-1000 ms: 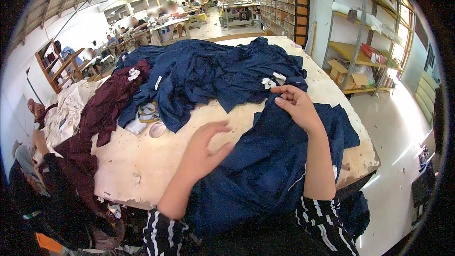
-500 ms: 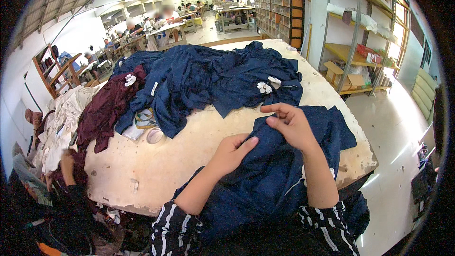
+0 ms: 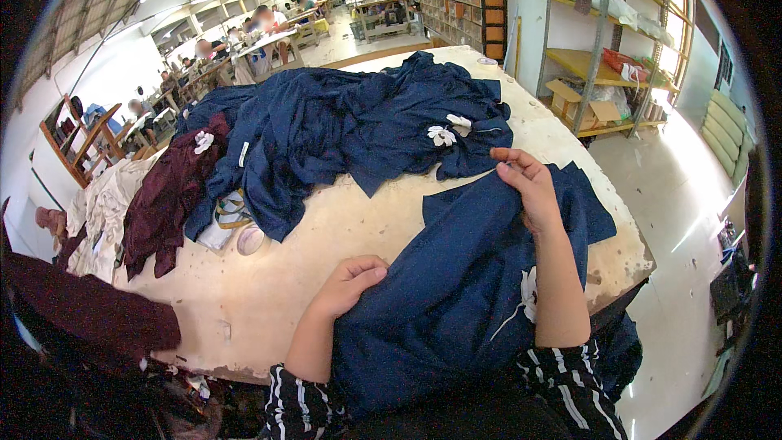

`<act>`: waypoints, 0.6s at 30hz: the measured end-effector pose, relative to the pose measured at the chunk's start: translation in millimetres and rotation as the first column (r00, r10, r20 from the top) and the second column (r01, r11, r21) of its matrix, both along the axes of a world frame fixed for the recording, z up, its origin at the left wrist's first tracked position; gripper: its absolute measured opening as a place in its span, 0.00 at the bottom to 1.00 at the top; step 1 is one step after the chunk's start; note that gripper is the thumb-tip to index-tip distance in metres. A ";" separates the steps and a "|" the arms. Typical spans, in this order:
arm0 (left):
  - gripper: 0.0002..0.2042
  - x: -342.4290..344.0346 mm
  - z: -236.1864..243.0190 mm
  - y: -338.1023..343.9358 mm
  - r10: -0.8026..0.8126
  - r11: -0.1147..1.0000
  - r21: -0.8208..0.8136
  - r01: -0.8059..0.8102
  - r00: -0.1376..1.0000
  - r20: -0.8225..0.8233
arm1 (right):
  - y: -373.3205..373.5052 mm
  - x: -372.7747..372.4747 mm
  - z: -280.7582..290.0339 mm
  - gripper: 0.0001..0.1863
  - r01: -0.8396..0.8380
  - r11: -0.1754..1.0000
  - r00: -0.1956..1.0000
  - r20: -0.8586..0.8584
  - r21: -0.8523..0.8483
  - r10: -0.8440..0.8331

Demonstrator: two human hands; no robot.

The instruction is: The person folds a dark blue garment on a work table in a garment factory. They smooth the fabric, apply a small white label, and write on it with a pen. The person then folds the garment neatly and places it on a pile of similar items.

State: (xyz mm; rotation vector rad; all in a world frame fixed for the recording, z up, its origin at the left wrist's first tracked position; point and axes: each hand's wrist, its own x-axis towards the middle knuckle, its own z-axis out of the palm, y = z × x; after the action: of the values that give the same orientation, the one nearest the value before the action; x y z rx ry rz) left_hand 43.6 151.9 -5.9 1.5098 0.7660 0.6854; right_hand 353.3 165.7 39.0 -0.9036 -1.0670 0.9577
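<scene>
Navy garment (image 3: 444, 277), pinched at edges by left hand (image 3: 350, 283) and right hand (image 3: 529, 187); white flower appliqué (image 3: 529, 297) beside right forearm (image 3: 564, 301), possible snag if brushed.

Counts: 2 hands (left hand (image 3: 349, 287), right hand (image 3: 533, 187)), 2 striped sleeves (image 3: 303, 403), 1 held blue cloth (image 3: 432, 293), 1 surface (image 3: 269, 301). Also 1 blue pile (image 3: 326, 126), 1 cream pile (image 3: 110, 195), 2 maroon cloths (image 3: 171, 200), 1 tape roll (image 3: 250, 239) near the blue pile, 4 white flowers (image 3: 442, 137) visible: 2 blue pile, 1 maroon, 1 held blue cloth. Right side: 1 shelf unit (image 3: 570, 63), 1 cardboard box (image 3: 574, 106).
</scene>
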 end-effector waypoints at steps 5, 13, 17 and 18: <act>0.08 2.5 5.1 -1.1 0.062 0.998 -0.014 -0.060 0.986 0.154 | 5.9 1.1 -6.9 0.13 0.048 0.999 0.998 -0.042 0.012 -0.047; 0.06 1.9 -3.7 0.5 0.057 0.998 -0.004 -0.057 0.981 0.183 | 11.9 3.8 -13.3 0.12 0.078 0.997 0.995 -0.065 -0.011 -0.078; 0.06 0.4 -7.1 0.5 0.024 0.999 0.032 -0.026 0.998 0.059 | 11.9 5.6 -13.6 0.11 0.100 0.993 0.991 -0.087 -0.066 -0.106; 0.06 -0.6 -7.9 1.2 0.021 0.999 0.024 -0.023 0.996 0.089 | 13.3 7.6 -15.0 0.11 0.109 0.992 0.989 -0.097 -0.064 -0.115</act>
State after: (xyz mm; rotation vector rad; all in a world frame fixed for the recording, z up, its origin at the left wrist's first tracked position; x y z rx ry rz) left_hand 43.0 153.1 -13.8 1.4850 0.7095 0.7759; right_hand 360.9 178.9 24.1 -0.9438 -0.8972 0.9345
